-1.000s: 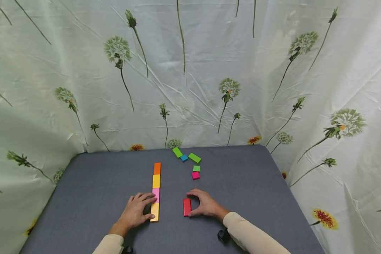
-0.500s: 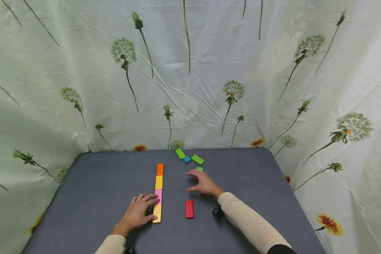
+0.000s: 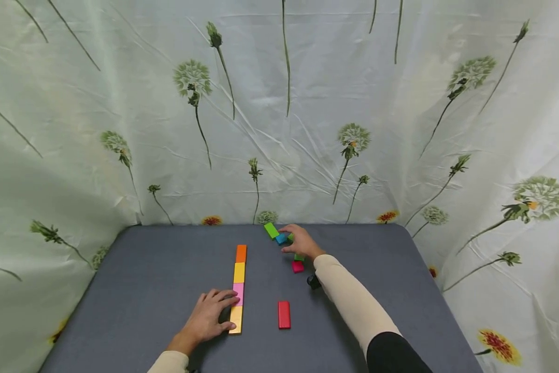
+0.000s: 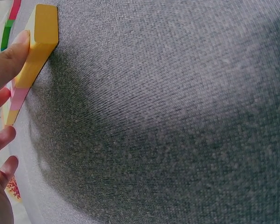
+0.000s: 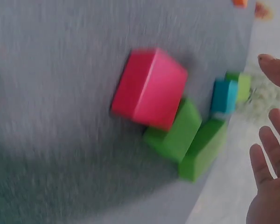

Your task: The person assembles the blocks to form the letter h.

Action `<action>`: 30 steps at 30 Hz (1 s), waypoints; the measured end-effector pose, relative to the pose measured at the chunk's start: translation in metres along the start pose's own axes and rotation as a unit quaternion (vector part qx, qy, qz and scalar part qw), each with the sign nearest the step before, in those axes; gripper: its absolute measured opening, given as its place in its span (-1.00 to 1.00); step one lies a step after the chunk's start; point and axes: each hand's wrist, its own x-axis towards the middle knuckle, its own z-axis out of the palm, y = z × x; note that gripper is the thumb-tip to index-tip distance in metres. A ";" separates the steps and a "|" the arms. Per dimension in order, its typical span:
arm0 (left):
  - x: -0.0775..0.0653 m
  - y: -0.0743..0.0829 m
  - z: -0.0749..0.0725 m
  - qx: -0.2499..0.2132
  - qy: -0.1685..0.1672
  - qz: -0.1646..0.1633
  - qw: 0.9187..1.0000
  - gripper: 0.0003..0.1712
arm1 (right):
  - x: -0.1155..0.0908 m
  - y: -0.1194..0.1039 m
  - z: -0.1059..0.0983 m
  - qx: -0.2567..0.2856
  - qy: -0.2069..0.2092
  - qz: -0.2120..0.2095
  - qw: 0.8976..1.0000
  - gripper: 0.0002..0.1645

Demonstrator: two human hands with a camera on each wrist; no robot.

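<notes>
In the head view a straight row of blocks runs away from me: light orange (image 3: 235, 320), pink (image 3: 238, 293), yellow (image 3: 239, 272) and orange (image 3: 241, 254). My left hand (image 3: 208, 317) rests beside it with relaxed fingers, the thumb (image 4: 19, 46) touching the near light orange block and the fingertips at the pink one. My right hand (image 3: 302, 242) reaches over the far blocks, thumb and fingers spread, holding nothing that I can see. Nearest to it are a blue block (image 3: 281, 239) and a green block (image 5: 205, 149) that the hand partly hides in the head view.
Another green block (image 3: 271, 230) lies by the table's far edge. Closer in are a small green block (image 5: 179, 130) and a crimson block (image 3: 298, 267). A red block (image 3: 284, 315) lies alone right of the row on the grey table (image 3: 167, 269). Floral curtain (image 3: 307, 103) surrounds the table.
My right hand has left the red block and moved away from me, past the crimson block, to the far blocks. My left hand stays at the row. The head view has shifted slightly.
</notes>
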 end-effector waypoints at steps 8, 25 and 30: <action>-0.001 -0.001 0.000 -0.002 -0.008 0.002 1.000 -0.34 | 0.006 0.025 -0.006 -0.032 -0.017 0.020 0.999 -0.42; -0.001 -0.001 0.001 -0.005 -0.012 -0.005 1.000 -0.35 | 0.006 0.042 -0.013 -0.059 -0.079 0.018 0.995 -0.33; 0.000 -0.001 0.001 -0.003 -0.014 -0.005 1.000 -0.35 | 0.005 0.043 -0.016 -0.055 -0.078 0.038 0.995 -0.26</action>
